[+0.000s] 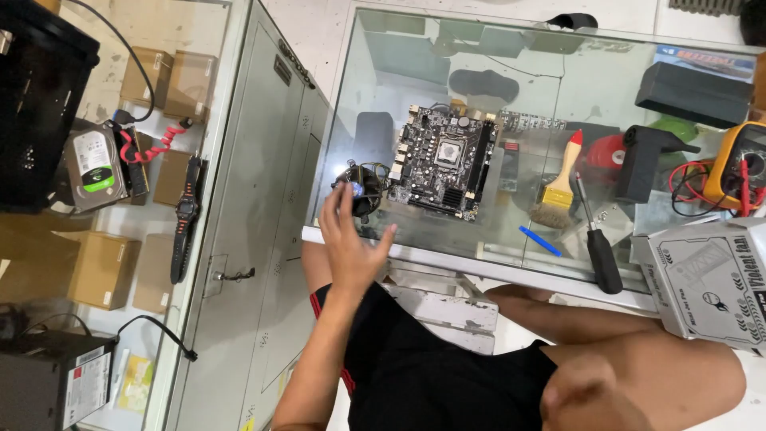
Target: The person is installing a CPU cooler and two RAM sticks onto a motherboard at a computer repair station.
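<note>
Glass tabletop (558, 88), and on it a black motherboard (441, 162) lying flat, its square CPU socket (452, 150) bare and uncovered. Just off the board's 9 o'clock edge sits a small cooler fan (361, 191), round, dark, with thin wires curling around it. The left hand (351, 247) comes up from 6 o'clock with fingers spread wide, fingertips at or just short of the fan; I cannot tell whether they touch it. It grips nothing.

The right hand (586, 395) rests low on the person's thigh at the bottom of the view, curled loosely; whether it is closed on anything I cannot tell, though nothing shows in it.

To me this looks like the reach stage: the fan is being gone for, not yet lifted. The next move, I judge, calls for closing the fingers round the fan's frame rather than its blades, keeping the loose wires from snagging the board's edge.

At 3 o'clock from the board lie a brush (558, 179) with a red-tipped handle and a black-handled screwdriver (598, 239), near each other. Further right, a yellow multimeter (738, 164) with red leads and a white box (706, 279) at the table's corner.
</note>
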